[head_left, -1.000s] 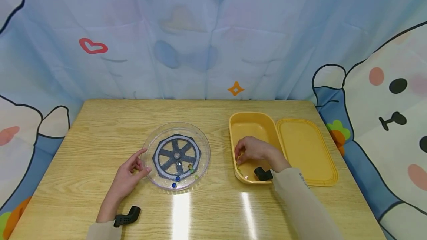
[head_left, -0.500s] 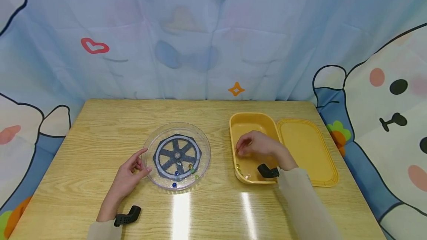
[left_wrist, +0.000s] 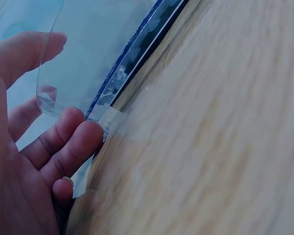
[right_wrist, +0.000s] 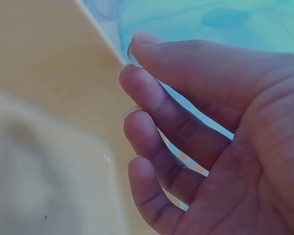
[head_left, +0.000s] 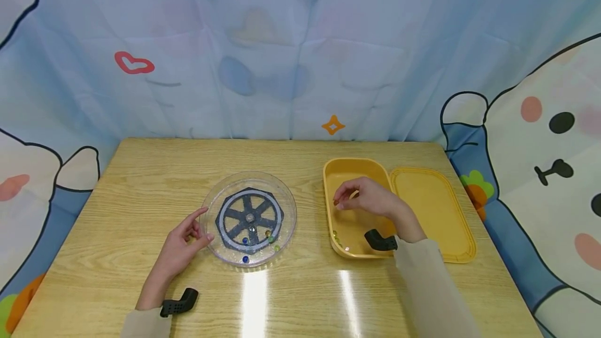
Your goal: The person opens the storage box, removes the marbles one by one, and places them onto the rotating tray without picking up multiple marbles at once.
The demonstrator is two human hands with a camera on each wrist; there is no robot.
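Spreading beneath everything: a pale wood-grained table (head_left: 155, 171) is bearing the whole layout.
Deep yellow round-cornered plastic tub (head_left: 354, 170): it is standing right of centre; a flat yellow plastic lid (head_left: 436, 213) is lying just beside it, on the right.
Round transparent plastic dish (head_left: 255, 177): it is sitting left of the tub, a dark blue-grey six-spoked wheel figure (head_left: 250, 218) showing in its middle.
Left hand (head_left: 180, 249): it is clasping the dish's left rim, forefinger on the far side, thumb on the near side. Light, level pressure is probably serving best, since tilting is risking a roll.
Right hand (head_left: 371, 200): it is hovering over the tub, thumb and forefinger tips together in a pinch. A gentle, even squeeze and a path well above the wall are likely suiting this carry.
Glassy marbles: two blue ones (head_left: 245, 260) are resting in the dish's near part, with greenish ones (head_left: 277, 248) to their right; yellowish ones (head_left: 335, 234) are lying along the tub's near left wall.
Small reddish-brown glassy marble (head_left: 336, 203): it is sitting right at the pinching tips, near the tub's left wall; its exact height is not showing.
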